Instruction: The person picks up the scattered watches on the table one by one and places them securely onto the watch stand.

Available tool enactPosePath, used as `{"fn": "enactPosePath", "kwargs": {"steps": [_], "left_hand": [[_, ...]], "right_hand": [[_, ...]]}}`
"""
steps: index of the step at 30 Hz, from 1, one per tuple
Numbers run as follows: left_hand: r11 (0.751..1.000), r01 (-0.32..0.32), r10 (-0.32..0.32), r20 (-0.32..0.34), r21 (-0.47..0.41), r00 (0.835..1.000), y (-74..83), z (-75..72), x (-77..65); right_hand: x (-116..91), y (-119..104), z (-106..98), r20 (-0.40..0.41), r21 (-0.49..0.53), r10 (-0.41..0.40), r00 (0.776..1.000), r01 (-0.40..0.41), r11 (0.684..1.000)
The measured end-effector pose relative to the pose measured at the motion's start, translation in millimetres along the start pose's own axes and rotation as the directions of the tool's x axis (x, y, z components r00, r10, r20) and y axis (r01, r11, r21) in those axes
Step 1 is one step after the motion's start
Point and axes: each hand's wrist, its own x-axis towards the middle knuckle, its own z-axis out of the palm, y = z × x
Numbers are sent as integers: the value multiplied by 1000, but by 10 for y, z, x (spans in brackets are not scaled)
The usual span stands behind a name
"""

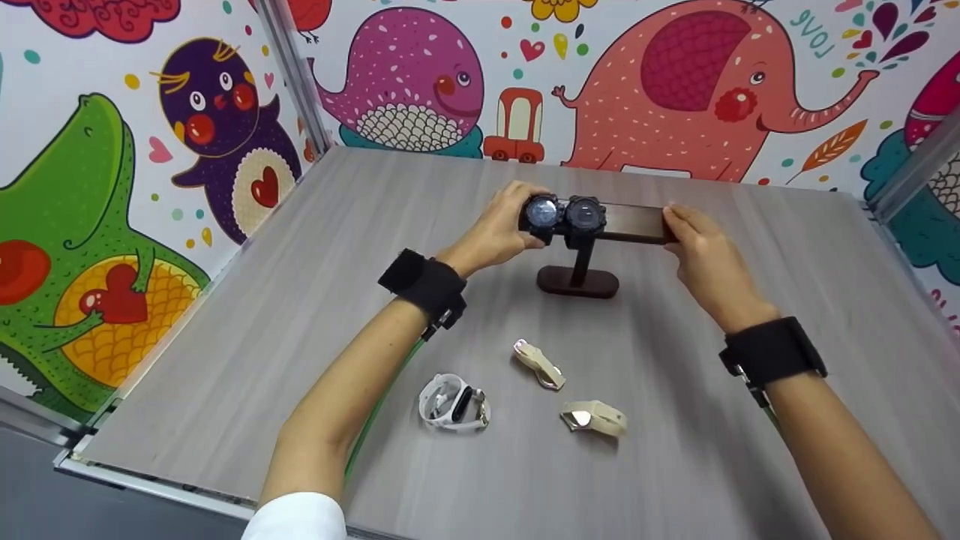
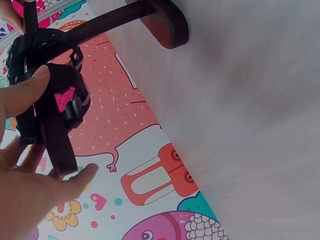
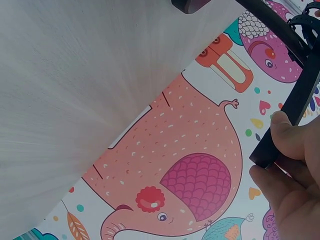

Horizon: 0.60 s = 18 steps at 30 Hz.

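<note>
A dark brown T-shaped watch stand [image 1: 637, 223] is on the table, its crossbar level above an oval base. Two black wristwatches sit side by side on the left part of the bar. My left hand [image 1: 496, 229] grips the outer black wristwatch [image 1: 543, 213] at the bar's left end; in the left wrist view its thumb lies on the strap. Close beside it is the second black wristwatch [image 1: 585, 215], its dial facing me. With thumb and fingers, my right hand [image 1: 709, 262] pinches the bar's right end, also visible in the right wrist view.
Nearer me on the table [image 1: 315, 300] lie a white-strapped watch [image 1: 474, 424], a slim beige-strapped watch [image 1: 537, 363] and another beige-strapped watch [image 1: 606, 420]. Cartoon-printed walls [image 1: 525, 67] stand behind the table and at its sides.
</note>
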Motion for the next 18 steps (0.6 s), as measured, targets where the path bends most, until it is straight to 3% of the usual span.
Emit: {"fn": "enactPosePath", "kwargs": {"steps": [6, 9, 13, 18], "left_hand": [[999, -15, 14, 12, 45, 1000, -10, -9, -53], [994, -43, 45, -18, 98, 999, 4, -22, -106], [978, -109, 124, -77, 179, 989, 92, -31, -246], [964, -227, 240, -87, 141, 967, 332, -23, -471]], "right_hand": [[2, -54, -45, 32, 9, 24, 999, -24, 1000], [15, -91, -83, 61, 28, 48, 997, -50, 998], [-6, -112, -113, 66, 36, 57, 996, -59, 998], [-118, -173, -120, 9, 26, 33, 999, -34, 999]]}}
